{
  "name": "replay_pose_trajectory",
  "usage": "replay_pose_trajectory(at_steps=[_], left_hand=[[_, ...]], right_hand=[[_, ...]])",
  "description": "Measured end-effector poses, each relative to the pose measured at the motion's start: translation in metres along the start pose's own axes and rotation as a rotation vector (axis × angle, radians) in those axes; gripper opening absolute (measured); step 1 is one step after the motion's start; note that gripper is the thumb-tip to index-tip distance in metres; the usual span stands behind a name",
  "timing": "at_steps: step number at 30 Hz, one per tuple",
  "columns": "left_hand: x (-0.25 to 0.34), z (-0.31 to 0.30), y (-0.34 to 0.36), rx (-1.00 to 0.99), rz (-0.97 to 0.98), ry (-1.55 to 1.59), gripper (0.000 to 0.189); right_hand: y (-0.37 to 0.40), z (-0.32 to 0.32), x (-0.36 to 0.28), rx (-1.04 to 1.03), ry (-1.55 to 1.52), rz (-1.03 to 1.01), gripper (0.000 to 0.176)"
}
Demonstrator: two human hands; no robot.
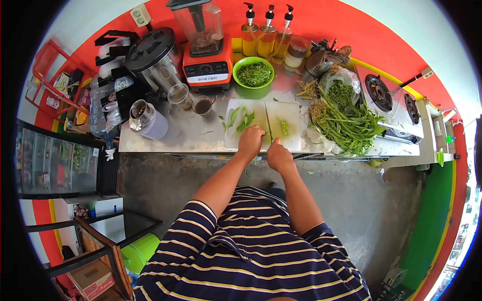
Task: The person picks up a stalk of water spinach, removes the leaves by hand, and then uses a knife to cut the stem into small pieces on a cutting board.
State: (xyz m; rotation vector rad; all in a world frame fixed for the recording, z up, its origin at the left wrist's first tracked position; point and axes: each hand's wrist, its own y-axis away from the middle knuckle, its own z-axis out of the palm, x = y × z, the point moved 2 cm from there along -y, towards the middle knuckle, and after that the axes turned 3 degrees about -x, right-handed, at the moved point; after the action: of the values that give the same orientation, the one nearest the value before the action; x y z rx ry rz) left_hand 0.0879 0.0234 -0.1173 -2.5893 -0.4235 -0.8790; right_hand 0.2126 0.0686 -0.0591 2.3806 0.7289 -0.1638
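A white cutting board (293,113) lies at the counter's front edge. Over its near side, my right hand (279,156) is closed around the handle of a knife (269,123), whose thin blade points away from me. Just left of the blade, my left hand (251,143) is closed with its fingertips on leafy greens (266,135), mostly hidden under the fingers. Loose green leaves (245,118) lie on the board's left half. To the right of the knife sits a small pile of chopped green pieces (284,127).
Bunched leafy greens (346,125) spread right of the board, near a gas stove (379,93). Behind it stand a green bowl (241,92) of chopped greens, a blender (207,65) and pump bottles (266,40). Cups (204,105) and a metal-topped container (150,123) stand left.
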Motion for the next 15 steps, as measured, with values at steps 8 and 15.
replay_pose_trajectory(at_steps=[8,15], left_hand=[[0.009,-0.004,-0.001,-0.032,-0.140,-0.047,0.015],[0.001,-0.006,-0.001,-0.029,-0.132,0.088,0.006]], right_hand=[[-0.020,0.015,0.009,0.017,-0.067,0.005,0.035],[-0.002,0.025,-0.004,-0.026,-0.012,0.058,0.043]])
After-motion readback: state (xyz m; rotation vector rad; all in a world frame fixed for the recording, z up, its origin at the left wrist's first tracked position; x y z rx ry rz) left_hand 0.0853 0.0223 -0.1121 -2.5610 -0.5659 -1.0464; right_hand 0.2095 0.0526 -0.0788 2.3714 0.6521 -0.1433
